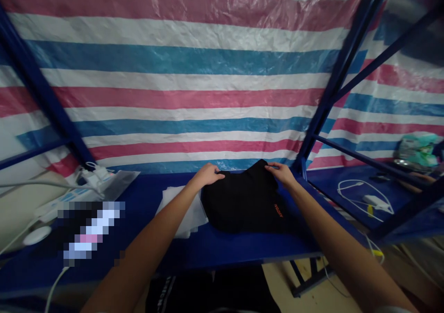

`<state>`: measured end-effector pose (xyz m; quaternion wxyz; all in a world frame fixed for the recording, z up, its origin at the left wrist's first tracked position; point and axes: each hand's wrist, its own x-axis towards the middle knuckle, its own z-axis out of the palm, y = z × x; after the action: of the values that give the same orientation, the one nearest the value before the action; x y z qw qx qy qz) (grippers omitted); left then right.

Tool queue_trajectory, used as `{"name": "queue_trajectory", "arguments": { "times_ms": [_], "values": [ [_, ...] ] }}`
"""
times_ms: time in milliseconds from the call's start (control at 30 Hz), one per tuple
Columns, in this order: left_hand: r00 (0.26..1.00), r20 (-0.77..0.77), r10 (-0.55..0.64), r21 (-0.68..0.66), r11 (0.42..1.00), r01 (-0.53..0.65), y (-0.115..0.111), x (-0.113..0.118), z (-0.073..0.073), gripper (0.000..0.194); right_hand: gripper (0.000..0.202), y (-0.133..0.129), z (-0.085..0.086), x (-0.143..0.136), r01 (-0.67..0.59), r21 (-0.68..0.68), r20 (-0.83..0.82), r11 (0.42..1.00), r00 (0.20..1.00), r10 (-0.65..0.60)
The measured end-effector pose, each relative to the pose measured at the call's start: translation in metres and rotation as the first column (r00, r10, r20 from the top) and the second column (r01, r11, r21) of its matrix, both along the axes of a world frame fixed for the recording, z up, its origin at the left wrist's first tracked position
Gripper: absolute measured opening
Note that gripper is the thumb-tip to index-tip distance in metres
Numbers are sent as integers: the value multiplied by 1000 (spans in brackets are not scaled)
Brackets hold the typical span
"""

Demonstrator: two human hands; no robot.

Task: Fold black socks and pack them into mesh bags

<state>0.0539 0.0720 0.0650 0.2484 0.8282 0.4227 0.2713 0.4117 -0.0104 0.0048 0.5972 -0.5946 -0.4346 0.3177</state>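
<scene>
Black cloth (239,204), with small orange lettering (278,211) near its right side, lay in front of you on the blue tabletop (222,253). It was perhaps a garment, but its shape did not let you be certain. Its left side was just beside the loose white sheets (193,217), and behind it hung the striped plastic sheeting (194,98).

Your left hand (207,175) was nearly closed at the upper left corner of the cloth, with thumb and forefinger appearing to pinch the edge. Your right hand (282,174) was at the upper right corner, which stood a little higher than the left one; the thumb and forefinger seemed closed upon it, while the other fingers were partly hidden. How firmly you pressed could not be told in either hand.

By its look, the cloth was soft and rather light, so it would probably bend between your hands and not keep a flat form by itself. It did not seem fragile, nor very slippery. The two upper corners were, in my judgement, the good places for taking hold, because a light pull outwards could straighten the edge, which sagged between them. The lower part rested on the tabletop, and this probably carried some of the weight
</scene>
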Motion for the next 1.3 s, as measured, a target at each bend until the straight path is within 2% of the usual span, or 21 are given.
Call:
{"name": "queue_trajectory", "arguments": {
  "times_ms": [133, 233, 333, 400, 467, 533, 600, 633, 700, 733, 767, 800, 833, 900, 967, 1033, 1100, 1167, 1233, 1300],
  "values": [
    [998, 57, -26, 96, 995, 20, -15, 8, 19, 10, 46, -20, 14, 12, -34, 137, 92, 990, 996, 21],
    [980, 117, -162, 185, 973, 139, -44, -5, 33, 20, 50, -66, 24, 21, -117, 199, 210, 973, 975, 74],
    [938, -21, -346, 226, 912, 341, -84, -29, 38, 24, 44, -128, 27, 21, -227, 101, 311, 969, 932, 186],
    [883, -181, -433, 208, 861, 464, -112, -45, 35, 25, 30, -167, 24, 16, -389, -21, 364, 921, 855, 370],
    [814, -265, -517, 144, 813, 564, -132, -59, 27, 25, 18, -196, 18, 12, -485, -194, 416, 853, 747, 519],
    [778, -229, -585, 81, 785, 614, -139, -74, 20, 24, 12, -211, 13, 11, -473, -288, 474, 832, 685, 553],
    [827, -142, -544, 79, 826, 558, -126, -94, 15, 28, 13, -214, 12, 13, -419, -281, 534, 863, 679, 504],
    [878, -108, -466, 100, 874, 476, -113, -108, 14, 31, 14, -212, 14, 15, -390, -252, 560, 886, 688, 462],
    [976, -95, -197, 150, 966, 209, -77, -141, 13, 39, 14, -200, 23, 17, -346, -184, 599, 920, 703, 384],
    [993, -114, -19, 177, 983, 39, -56, -160, 12, 43, 14, -192, 29, 14, -338, -151, 613, 929, 705, 356],
    [971, -176, 164, 210, 970, -126, -36, -181, 11, 46, 14, -183, 36, 10, -345, -119, 624, 931, 704, 340],
    [899, -269, 347, 250, 926, -283, -16, -202, 10, 47, 14, -173, 44, 2, -371, -93, 631, 924, 696, 343],
    [790, -365, 492, 287, 867, -408, 0, -222, 8, 48, 15, -162, 52, -8, -410, -68, 636, 909, 685, 356],
    [574, -484, 661, 357, 748, -560, 25, -258, 4, 54, 17, -140, 69, -35, -520, -32, 648, 853, 640, 414],
    [431, -544, 720, 366, 666, -651, 39, -282, -1, 59, 19, -118, 84, -68, -618, 16, 668, 786, 591, 451],
    [394, -576, 716, 358, 655, -666, 44, -292, -5, 57, 22, -95, 97, -101, -687, 26, 686, 726, 540, 487],
    [433, -584, 687, 373, 701, -608, 44, -291, -8, 50, 21, -69, 105, -131, -723, 31, 686, 691, 518, 511],
    [495, -540, 680, 422, 728, -540, 43, -282, -8, 45, 24, -41, 106, -158, -725, 31, 683, 688, 517, 515],
    [534, -456, 712, 468, 702, -536, 43, -273, -6, 47, 27, -11, 99, -180, -718, 23, 698, 696, 510, 503],
    [537, -387, 750, 453, 661, -598, 44, -266, 0, 53, 29, 18, 86, -199, -701, 20, 714, 713, 510, 480]
  ]
}}
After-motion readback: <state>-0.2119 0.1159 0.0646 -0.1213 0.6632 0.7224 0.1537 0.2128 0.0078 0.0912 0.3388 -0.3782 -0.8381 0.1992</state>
